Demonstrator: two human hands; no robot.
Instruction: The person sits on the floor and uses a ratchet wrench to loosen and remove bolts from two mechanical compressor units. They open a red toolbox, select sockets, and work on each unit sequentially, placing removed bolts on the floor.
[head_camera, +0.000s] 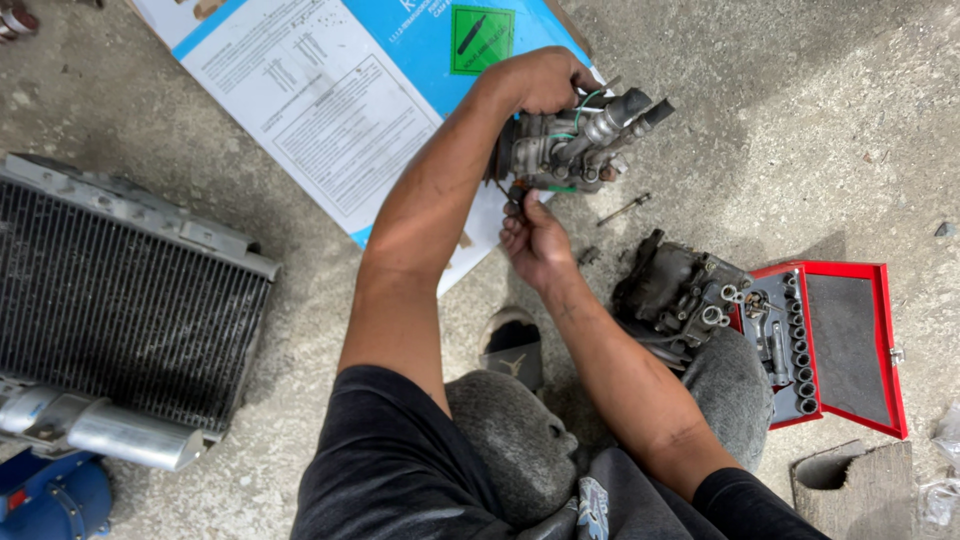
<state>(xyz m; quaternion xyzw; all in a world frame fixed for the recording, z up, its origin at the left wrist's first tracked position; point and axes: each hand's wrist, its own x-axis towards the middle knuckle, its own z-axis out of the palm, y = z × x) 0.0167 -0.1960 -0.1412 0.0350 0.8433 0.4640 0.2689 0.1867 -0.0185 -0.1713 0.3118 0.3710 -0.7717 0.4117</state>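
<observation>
we crouch on a rough concrete floor (800, 110), holding a grey metal compressor (570, 145) up off the ground, above the edge of a flattened blue and white cardboard box (330, 110). our left hand (545, 80) is wrapped tight over the top of its body, near the thin green wires, and carries it. our right hand (535, 240) comes up from beneath with fingers pinched at a small fitting on the underside; what sits between those fingertips is too small to tell.

the part looks like cast metal, so we judge it heavy, stiff and likely greasy, apt to slip if held by one corner. the broad body seems the safe place to hold; the wires and the jutting pipe ends look like the parts to spare.

a second, darker compressor (675, 290) rests on the floor by our right knee. just beside it lies a red metal case (885, 340), lid thrown open, its tray holding a row of sockets (803, 375) down one side and what looks like a ratchet handle among them. a loose bolt (625, 209) lies on the floor near the cardboard. to our left stand a black finned radiator (120, 300) and a silver cylinder (110, 430).
</observation>
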